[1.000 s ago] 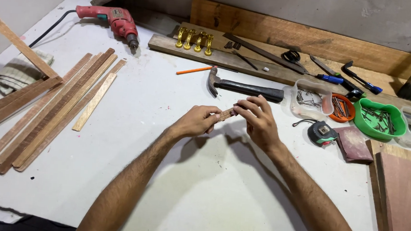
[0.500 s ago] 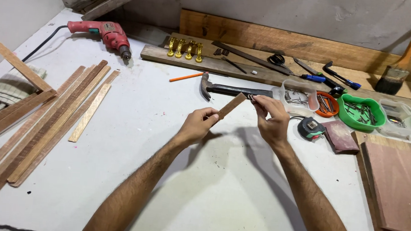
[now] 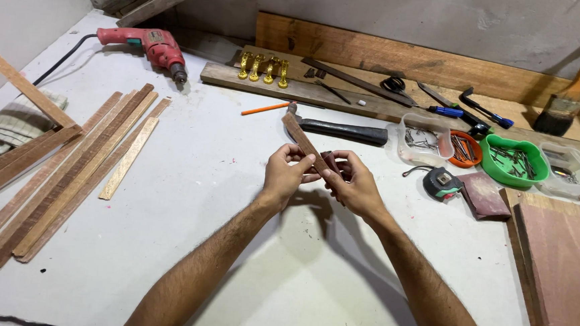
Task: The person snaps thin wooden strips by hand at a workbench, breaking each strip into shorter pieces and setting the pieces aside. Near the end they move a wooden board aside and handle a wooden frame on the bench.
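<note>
Both of my hands hold one short wooden strip [image 3: 303, 140] above the white table [image 3: 222, 179]. My left hand [image 3: 284, 174] pinches its lower part from the left. My right hand [image 3: 352, 183] grips the lower end from the right. The strip tilts up and away to the left, its far end near the hammer [image 3: 346, 130]. Part of the strip is hidden between my fingers.
Long wooden strips [image 3: 68, 169] lie at the left. A red drill [image 3: 151, 43], gold hinges [image 3: 263, 69], an orange pencil [image 3: 265, 108], scissors, screwdrivers and a paintbrush [image 3: 570, 86] sit at the back. Nail tubs [image 3: 511, 160], a tape measure [image 3: 442, 182] and boards [image 3: 565, 267] are at the right.
The strip has swung from leaning right to leaning up and left. Both hands shifted slightly toward me, and the view rose to show more of the back wall.
</note>
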